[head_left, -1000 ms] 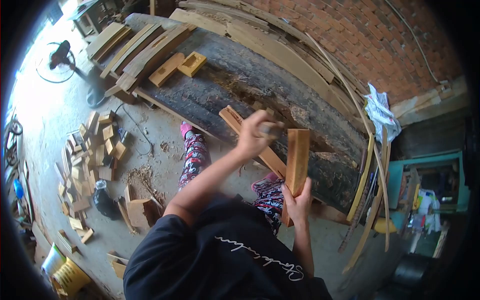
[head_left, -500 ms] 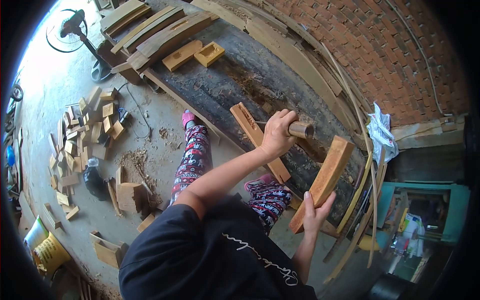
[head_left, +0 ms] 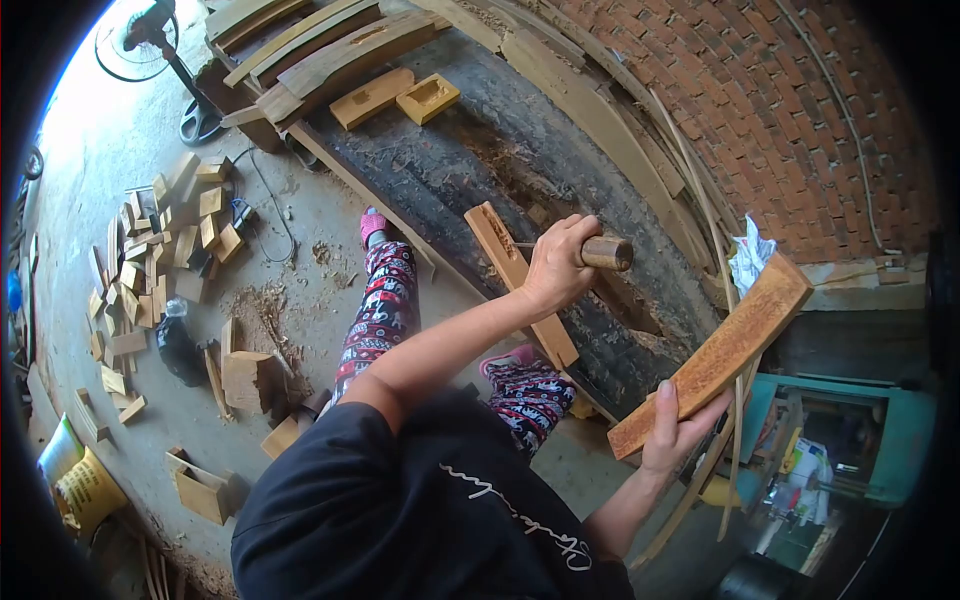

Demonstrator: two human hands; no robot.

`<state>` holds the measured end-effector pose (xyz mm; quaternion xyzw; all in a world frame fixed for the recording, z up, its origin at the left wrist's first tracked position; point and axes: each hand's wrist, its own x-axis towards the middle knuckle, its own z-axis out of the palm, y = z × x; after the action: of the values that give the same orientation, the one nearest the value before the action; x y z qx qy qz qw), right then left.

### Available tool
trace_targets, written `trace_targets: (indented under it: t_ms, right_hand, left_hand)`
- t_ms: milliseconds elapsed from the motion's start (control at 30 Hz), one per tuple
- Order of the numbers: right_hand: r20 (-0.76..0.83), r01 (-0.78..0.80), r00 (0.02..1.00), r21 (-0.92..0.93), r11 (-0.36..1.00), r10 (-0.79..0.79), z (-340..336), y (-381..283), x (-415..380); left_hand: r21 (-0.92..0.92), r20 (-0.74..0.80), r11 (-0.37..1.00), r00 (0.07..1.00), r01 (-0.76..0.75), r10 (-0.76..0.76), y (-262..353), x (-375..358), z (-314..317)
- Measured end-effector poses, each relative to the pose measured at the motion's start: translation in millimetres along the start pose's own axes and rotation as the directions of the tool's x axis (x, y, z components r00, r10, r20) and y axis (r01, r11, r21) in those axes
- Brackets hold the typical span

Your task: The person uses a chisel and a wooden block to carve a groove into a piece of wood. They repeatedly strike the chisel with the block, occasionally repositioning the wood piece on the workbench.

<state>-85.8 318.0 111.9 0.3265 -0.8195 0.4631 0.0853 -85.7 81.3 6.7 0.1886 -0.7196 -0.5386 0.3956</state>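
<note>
My left hand is closed around the wooden handle of a chisel. Its thin metal blade points left, toward a slot cut in a long wooden piece; the tip's exact contact is too small to make out. That piece lies on the dark bench top, partly covered by my left hand and forearm. On the right, my right hand grips the lower end of a thick, reddish-brown wooden block. The block tilts up to the right, apart from the chisel handle.
Two yellowish wood pieces lie on the dark bench. Longer boards are stacked at its far end. Offcuts and shavings cover the floor at left. A fan stands beyond; a brick wall borders the right.
My right hand has swung the wooden block up and to the right, away from the chisel handle. My left hand and the slotted piece hold nearly the same place.
</note>
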Motion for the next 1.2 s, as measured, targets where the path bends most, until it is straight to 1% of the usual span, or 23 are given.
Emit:
trace_targets:
  t_ms: [233,300,333,367,433,467,500,533,567,600,633,700,733,767,833,867,900,967,1033,1067,1100,1167,1200]
  right_hand:
    - [0.046,0.028,0.999,-0.024,0.999,-0.027,-0.7,-2.9,5.7]
    - [-0.039,0.064,0.997,0.005,0.998,-0.064,-7.0,-8.7,11.2]
    - [-0.104,0.028,0.995,0.162,0.986,-0.012,3.5,-31.1,16.8]
    - [-0.107,0.091,0.992,0.226,0.970,-0.068,1.2,-29.1,19.5]
    - [0.001,0.014,1.000,0.319,0.948,-0.015,-0.9,-4.9,15.4]
    - [0.099,-0.121,0.990,0.185,0.975,0.104,10.0,-4.7,12.9]
    - [0.250,0.021,0.968,-0.054,0.998,-0.007,20.2,-5.8,19.7]
    - [0.348,-0.118,0.930,-0.019,0.993,0.117,23.2,2.0,19.0]
    - [0.444,-0.255,0.867,0.004,0.967,0.227,27.5,6.7,20.1]
    - [0.440,-0.374,0.827,-0.035,0.927,0.351,17.2,2.3,24.6]
    - [0.331,-0.258,0.918,0.083,0.963,0.217,17.5,3.6,29.1]
    - [0.238,-0.354,0.928,0.328,0.876,0.286,-1.4,-8.8,33.1]
    - [0.176,-0.225,0.971,0.471,0.853,0.160,-5.0,-10.2,36.2]
    - [0.168,-0.222,0.973,0.470,0.854,0.160,-1.7,-6.4,36.0]
    - [0.187,-0.119,0.982,0.570,0.813,0.013,12.1,17.0,30.3]
    - [0.353,-0.239,0.920,0.166,0.957,0.169,14.0,24.0,29.7]
    - [0.460,-0.045,0.887,0.000,0.999,0.040,22.2,31.1,33.2]
    - [0.417,-0.234,0.894,0.121,0.965,0.164,24.3,26.0,31.0]
    - [0.409,-0.492,0.840,0.298,0.818,0.357,8.1,2.1,33.9]
    - [0.314,-0.328,0.927,0.407,0.852,0.206,11.9,-6.9,31.9]
    - [0.239,-0.215,0.965,0.479,0.851,0.109,11.7,1.5,29.5]
    - [0.205,-0.185,0.976,0.596,0.781,0.074,28.8,7.7,19.8]
    - [0.352,-0.240,0.932,0.410,0.880,0.089,27.5,13.3,18.8]
  left_hand:
    - [-0.023,0.043,1.000,0.999,0.013,-0.012,-1.9,3.7,-0.8]
    - [-0.029,0.064,0.999,0.998,0.026,-0.025,-1.3,5.1,-1.9]
    - [-0.023,0.059,1.000,0.998,0.018,-0.017,-1.3,6.3,-2.7]
    - [-0.017,0.054,1.000,0.999,0.010,-0.009,-1.7,7.2,-3.1]
    - [-0.032,0.054,0.999,0.998,0.029,-0.027,-2.3,8.1,-3.0]
    - [-0.046,0.055,0.998,0.998,0.044,-0.041,-2.3,9.3,-2.6]
    - [-0.051,0.057,0.998,0.998,0.041,-0.038,-4.2,9.7,-0.8]
    - [-0.053,0.044,0.998,0.999,0.029,-0.027,-5.6,9.8,0.7]
    - [-0.054,0.030,0.998,0.999,0.014,-0.013,-7.0,11.5,2.0]
    - [-0.055,0.015,0.998,1.000,0.007,-0.006,-9.1,15.6,2.8]
    - [-0.065,0.012,0.998,1.000,0.006,-0.005,-8.7,13.9,1.7]
    - [-0.076,0.023,0.997,1.000,0.015,-0.013,-9.5,7.0,2.4]
    - [-0.071,0.023,0.997,1.000,0.023,-0.021,-9.3,6.6,3.1]
    - [-0.068,0.021,0.997,1.000,0.025,-0.023,-8.1,8.4,4.4]
    - [-0.065,0.022,0.997,0.999,0.045,-0.043,-9.1,11.4,7.0]
    - [-0.055,0.018,0.996,0.997,0.071,-0.070,-9.7,12.5,6.8]
    - [-0.056,0.019,0.996,0.998,0.066,-0.065,-10.1,12.0,6.2]
    - [-0.134,-0.004,0.989,0.998,0.064,-0.066,-9.8,16.3,4.6]
    - [-0.123,-0.001,0.990,0.997,0.075,-0.075,-11.5,16.0,3.7]
    - [-0.109,0.016,0.991,0.997,0.080,-0.079,-12.1,13.2,3.7]
    - [-0.109,0.019,0.990,0.996,0.084,-0.083,-13.4,10.5,4.4]
    - [-0.095,-0.005,0.994,0.999,0.051,-0.052,-14.3,11.4,4.0]
    - [-0.096,-0.001,0.994,0.999,0.046,-0.046,-14.1,11.6,3.3]
